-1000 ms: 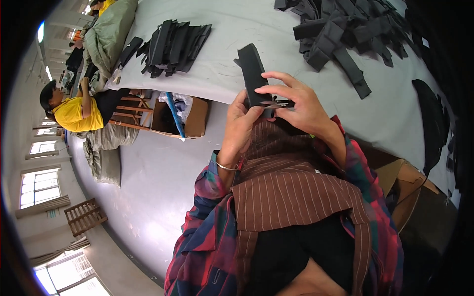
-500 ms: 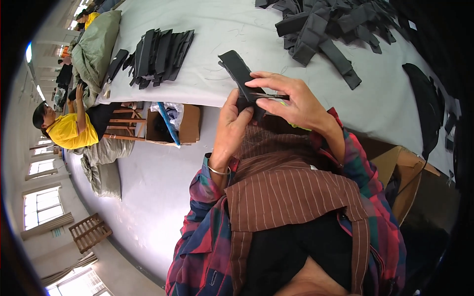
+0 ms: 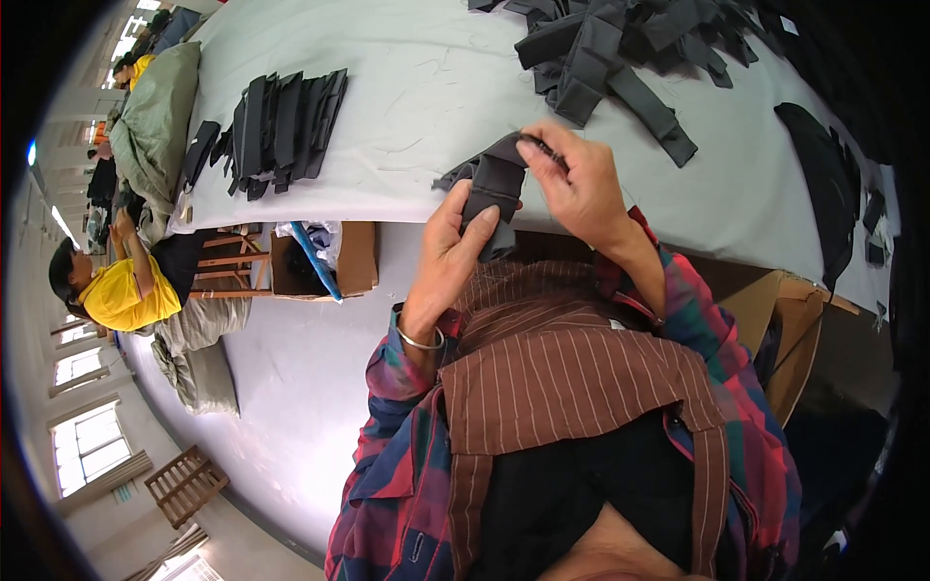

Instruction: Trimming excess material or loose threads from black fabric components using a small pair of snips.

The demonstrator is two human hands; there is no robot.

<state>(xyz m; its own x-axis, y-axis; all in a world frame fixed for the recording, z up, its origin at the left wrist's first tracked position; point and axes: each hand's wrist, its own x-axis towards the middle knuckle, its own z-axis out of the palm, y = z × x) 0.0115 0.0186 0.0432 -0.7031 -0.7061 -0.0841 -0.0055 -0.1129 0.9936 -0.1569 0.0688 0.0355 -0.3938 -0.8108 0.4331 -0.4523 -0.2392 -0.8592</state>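
My left hand [image 3: 448, 240] is closed on a dark grey fabric strip [image 3: 500, 181], which is folded over, with the thumb pressed on its front near a crosswise seam. Part of the strip hangs below the thumb, and another part slants up toward my right hand [image 3: 584, 184]. The fingers of that hand are bent together at the strip's upper end. Between them shows a slim dark tool, thread snips [image 3: 548, 151], mostly hidden by the fingers and a little blurred. Both hands are raised just over the table's near edge.
A neat row of dark strips [image 3: 286, 126] lies at left on the pale tabletop [image 3: 407, 126]; a loose heap [image 3: 620, 58] lies far right. Cardboard boxes [image 3: 360, 259] [image 3: 799, 329] stand below. A person in yellow [image 3: 131, 290] sits left, near a greenish sack [image 3: 160, 107].
The strip has been folded over in my left hand. My right hand has moved up and slightly right, and the snips' blades no longer lie across the strip. The view has shifted slightly.
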